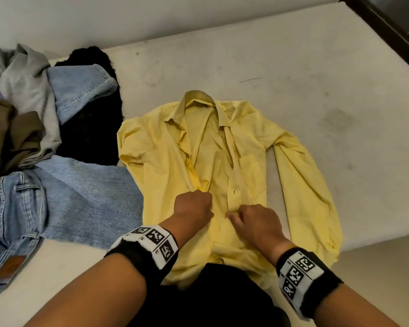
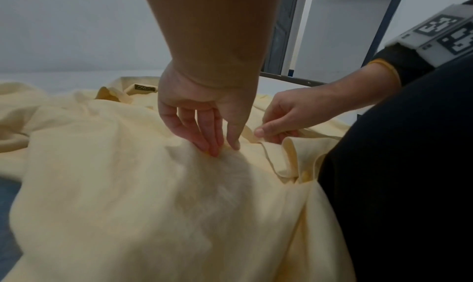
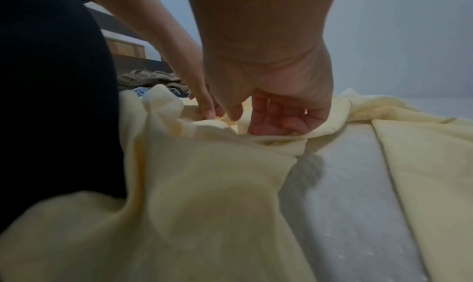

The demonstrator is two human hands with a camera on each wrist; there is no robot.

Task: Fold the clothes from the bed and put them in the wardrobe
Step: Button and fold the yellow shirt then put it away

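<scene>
The head view is evenly and softly lit, sharp around the pale yellow cotton shirt [image 1: 243, 147], with straight lines bowing toward the corners. Both wrist views are dimmer and bluish, and the shirt cloth nearest the lens is blurred [image 2: 179, 215] and shadowed [image 3: 204, 215].

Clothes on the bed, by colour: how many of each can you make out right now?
Yellow: 1, the yellow shirt, pinched at the front by the left hand and right hand
Blue denim: 2 visible pieces, jeans and denim piece; possibly one garment
Grey: 1, grey garment
Brown: 1, brown garment
Black: 1, black garment
Total: 6
</scene>
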